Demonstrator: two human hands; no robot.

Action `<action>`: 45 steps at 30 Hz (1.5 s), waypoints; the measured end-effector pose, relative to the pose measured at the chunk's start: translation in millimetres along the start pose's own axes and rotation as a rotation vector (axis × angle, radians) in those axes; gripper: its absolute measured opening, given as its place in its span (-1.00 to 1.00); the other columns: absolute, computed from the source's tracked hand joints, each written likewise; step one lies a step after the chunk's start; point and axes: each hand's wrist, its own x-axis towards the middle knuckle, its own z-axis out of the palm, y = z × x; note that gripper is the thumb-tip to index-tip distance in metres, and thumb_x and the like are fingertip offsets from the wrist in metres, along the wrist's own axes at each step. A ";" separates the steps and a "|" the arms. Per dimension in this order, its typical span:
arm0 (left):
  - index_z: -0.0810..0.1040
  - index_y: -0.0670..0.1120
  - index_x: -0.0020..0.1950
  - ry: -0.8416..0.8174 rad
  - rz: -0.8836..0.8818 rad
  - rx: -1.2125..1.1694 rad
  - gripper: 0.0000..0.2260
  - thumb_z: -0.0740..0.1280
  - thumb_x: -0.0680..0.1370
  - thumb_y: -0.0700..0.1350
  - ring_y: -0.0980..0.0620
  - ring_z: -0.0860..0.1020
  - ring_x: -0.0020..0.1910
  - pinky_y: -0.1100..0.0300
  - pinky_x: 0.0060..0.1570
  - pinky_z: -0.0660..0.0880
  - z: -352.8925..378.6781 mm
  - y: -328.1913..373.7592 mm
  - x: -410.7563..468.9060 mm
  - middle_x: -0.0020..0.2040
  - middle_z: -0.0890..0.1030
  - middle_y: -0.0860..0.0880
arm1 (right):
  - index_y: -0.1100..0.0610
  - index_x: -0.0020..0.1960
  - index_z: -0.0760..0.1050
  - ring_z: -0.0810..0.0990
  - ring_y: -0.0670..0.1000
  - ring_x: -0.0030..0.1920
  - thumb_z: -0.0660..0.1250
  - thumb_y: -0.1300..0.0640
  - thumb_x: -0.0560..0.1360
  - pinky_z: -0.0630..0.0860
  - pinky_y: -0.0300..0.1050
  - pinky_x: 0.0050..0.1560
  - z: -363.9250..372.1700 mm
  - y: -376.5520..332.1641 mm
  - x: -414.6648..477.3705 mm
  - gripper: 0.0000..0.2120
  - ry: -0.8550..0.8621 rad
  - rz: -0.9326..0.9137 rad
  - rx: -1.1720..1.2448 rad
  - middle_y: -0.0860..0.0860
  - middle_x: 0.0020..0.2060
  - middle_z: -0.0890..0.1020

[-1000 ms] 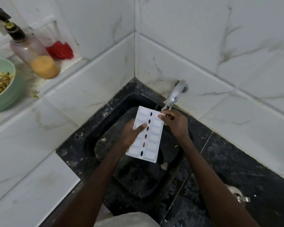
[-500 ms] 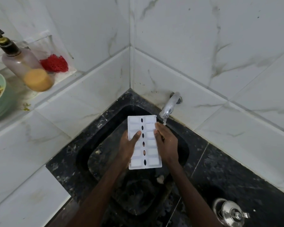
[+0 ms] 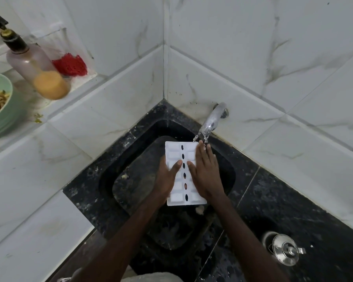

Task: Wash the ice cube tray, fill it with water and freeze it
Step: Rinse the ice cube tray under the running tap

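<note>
A white ice cube tray [image 3: 175, 153] with two rows of cells and a middle line of oval holes is held over the black sink [image 3: 130, 151]. My left hand [image 3: 167, 176] grips its left edge, thumb across the cells. My right hand [image 3: 207, 171] lies flat on the tray's right row, fingers stretched toward the far end. Water runs from the metal tap [image 3: 213, 119] onto my right fingertips and the tray's far right corner.
A soap bottle [image 3: 37, 72] with orange liquid, a red scrubber [image 3: 69, 65] and a green bowl [image 3: 0, 127] of peelings stand on the left ledge. A steel lidded pot [image 3: 283, 251] sits on the black counter at right. White tiled walls close the corner.
The tray has turned from tilted to straight under the tap. My right hand moved from the tap end onto the tray's right row and slid forward. Water now flows.
</note>
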 end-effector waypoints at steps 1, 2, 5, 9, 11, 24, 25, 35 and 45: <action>0.41 0.05 0.44 -0.001 0.002 -0.003 -0.51 0.46 0.58 0.13 -0.01 0.71 0.13 -0.18 0.15 0.65 0.8 -1.2 -1.2 0.25 0.67 0.04 | 0.08 0.69 -0.24 -0.31 0.00 0.67 -0.07 -0.19 0.73 -0.19 0.09 0.68 -0.5 1.2 -1.2 -0.32 -0.002 0.003 -0.028 -0.04 0.68 -0.22; 0.41 0.06 0.44 -0.005 0.005 0.001 -0.50 0.46 0.56 0.14 0.00 0.72 0.12 -0.18 0.15 0.66 2.4 -2.1 -2.0 0.24 0.67 0.05 | 0.08 0.70 -0.23 -0.31 0.02 0.67 -0.08 -0.20 0.73 -0.20 0.12 0.67 -2.3 1.4 -0.5 -0.33 0.005 0.020 -0.050 -0.05 0.68 -0.22; 0.43 0.07 0.43 -0.036 0.007 0.018 -0.48 0.46 0.54 0.18 0.00 0.72 0.11 -0.19 0.14 0.66 10.4 -3.3 -1.5 0.23 0.69 0.05 | 0.12 0.70 -0.17 -0.28 0.09 0.67 -0.09 -0.21 0.73 -0.22 0.18 0.66 -9.5 -2.7 6.8 -0.32 0.014 0.116 -0.095 -0.02 0.69 -0.17; 0.44 0.04 0.44 0.024 0.022 -0.002 -0.53 0.43 0.58 0.13 0.01 0.71 0.13 -0.19 0.17 0.64 9.4 -5.4 0.4 0.23 0.69 0.05 | 0.07 0.70 -0.18 -0.29 0.06 0.67 -0.15 -0.23 0.72 -0.20 0.21 0.66 -10.4 -6.4 4.8 -0.34 -0.054 -0.026 -0.153 -0.06 0.69 -0.16; 0.44 0.03 0.44 0.027 0.019 0.004 -0.54 0.43 0.59 0.12 -0.02 0.71 0.13 -0.22 0.17 0.63 7.5 -6.9 0.4 0.24 0.68 0.03 | 0.05 0.71 -0.15 -0.27 0.05 0.68 -0.17 -0.23 0.72 -0.19 0.24 0.66 -12.0 -0.4 6.3 -0.35 -0.059 -0.043 -0.184 -0.07 0.69 -0.11; 0.43 -0.02 0.47 -0.027 0.027 -0.010 -0.58 0.39 0.65 0.04 -0.03 0.70 0.16 -0.14 0.17 0.65 14.0 2.9 -3.8 0.26 0.67 -0.01 | 0.03 0.71 -0.07 -0.23 0.07 0.68 -0.16 -0.20 0.74 -0.26 0.23 0.65 -16.0 2.5 16.6 -0.40 -0.032 -0.014 -0.168 -0.07 0.69 -0.05; 0.43 -0.04 0.47 -0.012 0.033 -0.013 -0.58 0.38 0.65 0.03 -0.02 0.70 0.16 -0.11 0.16 0.65 14.6 2.9 -4.2 0.27 0.66 -0.02 | 0.04 0.71 -0.07 -0.23 0.08 0.68 -0.15 -0.19 0.75 -0.24 0.24 0.65 -14.6 -1.1 15.8 -0.40 -0.047 -0.044 -0.173 -0.05 0.69 -0.05; 0.41 -0.08 0.50 0.037 0.029 -0.059 -0.60 0.33 0.68 -0.04 -0.17 0.66 0.24 -0.30 0.25 0.57 7.8 5.0 -4.7 0.31 0.64 -0.10 | 0.03 0.71 -0.09 -0.25 0.04 0.68 -0.20 -0.25 0.72 -0.24 0.23 0.65 -0.9 -12.5 -1.0 -0.36 -0.091 -0.068 -0.157 -0.06 0.69 -0.05; 0.41 -0.11 0.50 0.064 0.040 -0.095 -0.61 0.33 0.69 -0.05 -0.20 0.65 0.24 -0.30 0.24 0.57 8.7 14.3 -4.2 0.33 0.63 -0.13 | 0.00 0.71 -0.07 -0.21 0.06 0.68 -0.17 -0.24 0.72 -0.20 0.29 0.65 -9.6 -12.8 2.4 -0.38 -0.077 -0.057 -0.141 -0.09 0.69 -0.01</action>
